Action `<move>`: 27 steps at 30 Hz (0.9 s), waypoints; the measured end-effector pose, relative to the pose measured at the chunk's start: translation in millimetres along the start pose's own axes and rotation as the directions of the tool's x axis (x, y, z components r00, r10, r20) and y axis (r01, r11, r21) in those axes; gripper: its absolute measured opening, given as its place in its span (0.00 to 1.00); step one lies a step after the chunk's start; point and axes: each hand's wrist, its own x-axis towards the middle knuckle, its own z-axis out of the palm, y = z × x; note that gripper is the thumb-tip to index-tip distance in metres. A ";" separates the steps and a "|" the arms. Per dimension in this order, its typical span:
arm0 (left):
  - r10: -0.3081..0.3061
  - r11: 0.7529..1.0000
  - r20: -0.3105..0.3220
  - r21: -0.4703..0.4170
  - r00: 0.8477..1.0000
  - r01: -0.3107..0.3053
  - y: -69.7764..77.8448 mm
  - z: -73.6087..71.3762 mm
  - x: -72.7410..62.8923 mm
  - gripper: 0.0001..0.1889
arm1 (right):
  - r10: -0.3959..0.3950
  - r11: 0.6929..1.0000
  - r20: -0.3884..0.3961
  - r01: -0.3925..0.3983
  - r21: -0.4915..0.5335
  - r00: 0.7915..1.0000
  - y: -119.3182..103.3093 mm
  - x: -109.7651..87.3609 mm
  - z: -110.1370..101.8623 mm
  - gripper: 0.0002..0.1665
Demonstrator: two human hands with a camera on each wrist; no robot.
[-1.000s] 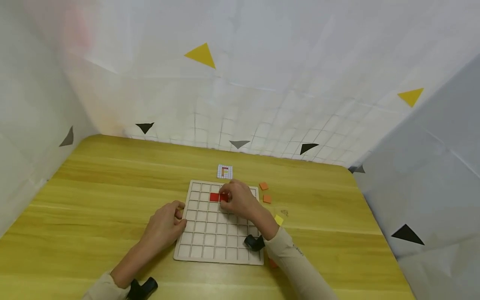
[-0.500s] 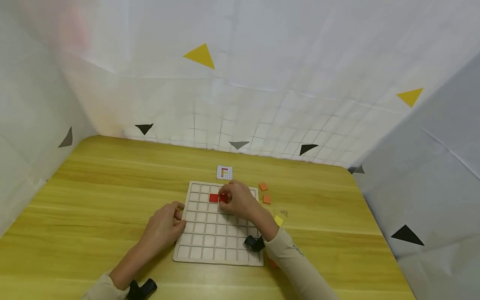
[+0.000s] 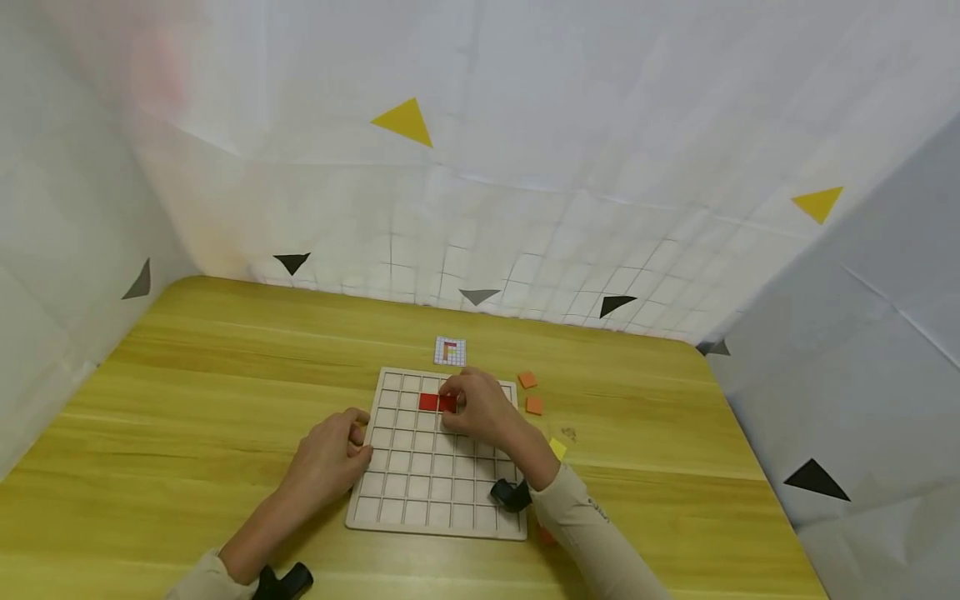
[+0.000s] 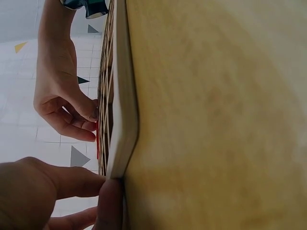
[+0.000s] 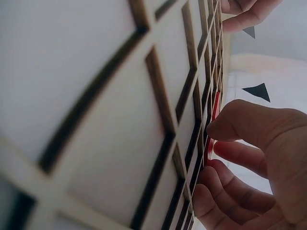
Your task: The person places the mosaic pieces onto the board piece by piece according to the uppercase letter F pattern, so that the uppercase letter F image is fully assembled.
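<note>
A pale wooden grid board (image 3: 408,483) lies on the table. Two red square tiles sit side by side in its upper rows: the left red tile (image 3: 428,402) shows whole, the right red tile (image 3: 447,403) is partly covered. My right hand (image 3: 483,408) reaches over the board, thumb and fingertips curled about the right tile; the right wrist view shows the red edge (image 5: 209,149) by the fingertips. At the board's left edge, my left hand (image 3: 326,454) pinches the rim between thumb and finger, as the left wrist view (image 4: 108,191) shows.
A small printed pattern card (image 3: 450,351) lies behind the board. To the right are two orange tiles, one farther back (image 3: 527,380) and one nearer (image 3: 534,406), plus a yellow tile (image 3: 558,448). An orange-red tile (image 3: 547,535) is partly under the right sleeve. White sheets wall the table.
The right thumb has drawn slightly away from the index finger, near the same red tile. The head view has tilted a little. The left hand stays on the board's edge.
</note>
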 end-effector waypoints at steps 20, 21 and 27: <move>0.006 1.000 -0.004 0.005 1.000 -0.006 1.2 0.6 -0.7 0.20 | -0.014 1.000 -0.024 0.014 -0.011 1.000 1.9 -6.7 -7.2 0.15; 0.005 1.000 -0.004 0.005 1.000 -0.005 1.4 0.2 -0.8 0.20 | -0.014 1.000 -0.028 0.013 -0.011 1.000 2.2 -7.5 -8.5 0.15; 0.005 1.000 0.001 0.001 1.000 -0.005 1.2 -0.3 -0.3 0.20 | -0.020 1.000 -0.040 0.019 -0.017 0.999 3.9 -13.8 -15.9 0.15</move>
